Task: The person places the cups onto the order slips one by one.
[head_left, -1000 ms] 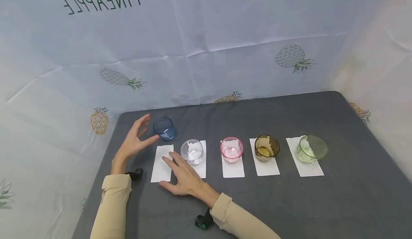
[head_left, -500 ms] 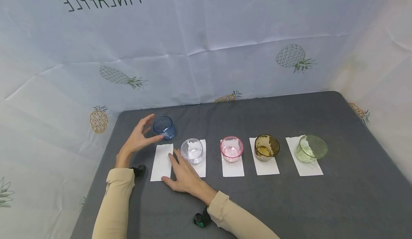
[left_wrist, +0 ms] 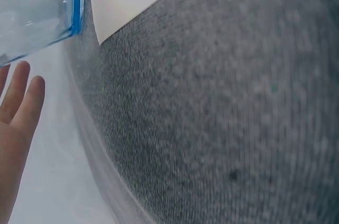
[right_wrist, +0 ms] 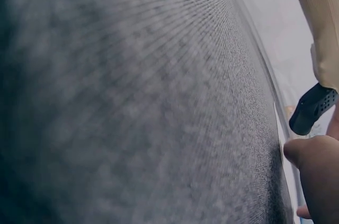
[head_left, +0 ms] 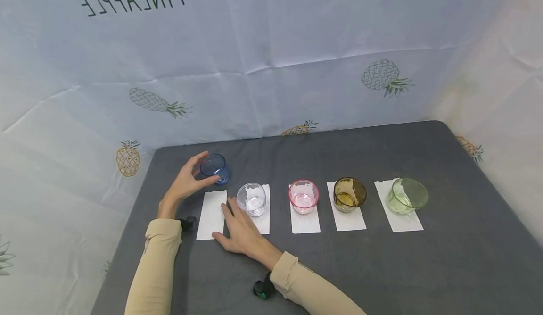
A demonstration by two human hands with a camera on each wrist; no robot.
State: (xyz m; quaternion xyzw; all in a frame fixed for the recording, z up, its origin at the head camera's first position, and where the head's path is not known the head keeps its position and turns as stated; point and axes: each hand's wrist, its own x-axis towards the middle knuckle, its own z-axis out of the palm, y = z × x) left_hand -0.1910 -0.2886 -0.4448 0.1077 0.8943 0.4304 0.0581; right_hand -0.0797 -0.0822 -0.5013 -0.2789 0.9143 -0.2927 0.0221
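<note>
A blue glass (head_left: 215,165) stands on the dark cloth at the back left, behind a bare white paper strip (head_left: 209,218). My left hand (head_left: 186,181) reaches around its left side, thumb at the front and fingers toward the back. Seen from the left wrist, the extended fingers (left_wrist: 27,106) lie close by the edge of the glass (left_wrist: 39,9). My right hand (head_left: 242,234) is low over the table, fingers spread, between the bare strip and the clear glass (head_left: 253,202). In the right wrist view its thumb (right_wrist: 318,173) shows at the right.
To the right stand a pink-rimmed glass (head_left: 303,198), an amber glass (head_left: 349,196) and a green glass (head_left: 407,197), each on a white paper strip. Grey cloth (head_left: 382,277) covers the table. A white pineapple-printed curtain (head_left: 254,32) hangs behind.
My left hand has moved right and closer in around the blue glass, its thumb now in front of it. The right hand has drawn slightly right, off the bare strip's middle toward its edge.
</note>
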